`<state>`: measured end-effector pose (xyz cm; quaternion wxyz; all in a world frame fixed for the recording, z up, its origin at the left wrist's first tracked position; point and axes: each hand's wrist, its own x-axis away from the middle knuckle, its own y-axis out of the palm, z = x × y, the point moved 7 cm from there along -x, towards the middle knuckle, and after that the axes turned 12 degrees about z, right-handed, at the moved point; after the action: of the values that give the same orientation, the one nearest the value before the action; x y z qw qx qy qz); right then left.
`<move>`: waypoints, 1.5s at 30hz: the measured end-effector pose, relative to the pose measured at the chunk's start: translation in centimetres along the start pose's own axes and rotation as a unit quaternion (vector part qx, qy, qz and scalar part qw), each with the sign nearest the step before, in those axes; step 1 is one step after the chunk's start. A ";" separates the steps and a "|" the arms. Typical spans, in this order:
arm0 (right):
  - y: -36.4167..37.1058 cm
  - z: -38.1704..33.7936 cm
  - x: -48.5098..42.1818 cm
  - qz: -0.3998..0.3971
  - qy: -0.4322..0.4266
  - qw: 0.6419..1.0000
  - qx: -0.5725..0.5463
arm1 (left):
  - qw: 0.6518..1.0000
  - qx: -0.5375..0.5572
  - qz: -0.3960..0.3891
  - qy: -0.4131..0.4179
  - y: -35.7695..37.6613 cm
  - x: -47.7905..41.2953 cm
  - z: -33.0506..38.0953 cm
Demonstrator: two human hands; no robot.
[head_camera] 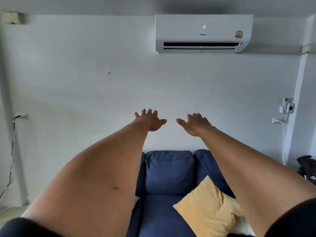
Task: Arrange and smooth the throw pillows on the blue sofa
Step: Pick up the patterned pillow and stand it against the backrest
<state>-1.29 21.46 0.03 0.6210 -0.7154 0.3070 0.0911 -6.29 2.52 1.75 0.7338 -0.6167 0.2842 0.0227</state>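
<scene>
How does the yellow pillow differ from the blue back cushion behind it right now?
The yellow pillow is creased and bunched along one side; the blue back cushion looks fairly smooth. The yellow pillow lies tilted, one corner pointing up, on the seat; the blue back cushion stands squarely against the sofa back. Neither is touched: the left hand and right hand are open, raised before the wall.

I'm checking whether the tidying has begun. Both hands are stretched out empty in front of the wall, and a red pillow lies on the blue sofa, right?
Not quite: the pillow is yellow, not red, as the head view shows. The rest holds: the left hand and right hand are stretched out empty before the wall, and the pillow lies on the blue sofa.
</scene>
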 end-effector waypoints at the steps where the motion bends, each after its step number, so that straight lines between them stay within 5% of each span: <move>1: 0.1 -0.5 0.1 0.009 -0.007 1.000 0.000 | 1.000 0.006 0.012 0.006 -0.1 0.1 -0.4; 7: 3.9 -3.4 0.8 0.042 -0.020 0.998 -0.042 | 0.998 0.041 0.056 -0.001 1.8 0.5 -4.2; 22: 30.4 -8.4 5.5 -0.141 0.006 0.988 -0.063 | 0.981 0.095 -0.127 -0.109 23.4 4.5 -20.1; 36: 59.0 -12.3 5.6 -0.370 0.054 0.919 -0.122 | 0.910 0.127 -0.271 -0.287 48.7 3.7 -33.5; 45: 72.5 -14.7 5.4 -0.422 0.137 0.884 -0.146 | 0.863 0.158 -0.317 -0.359 61.9 2.8 -44.3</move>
<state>-40.77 2.86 -59.96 0.4406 -0.8655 0.0418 -0.2347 -44.88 -24.26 -58.14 0.8402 -0.4985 -0.2101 -0.0366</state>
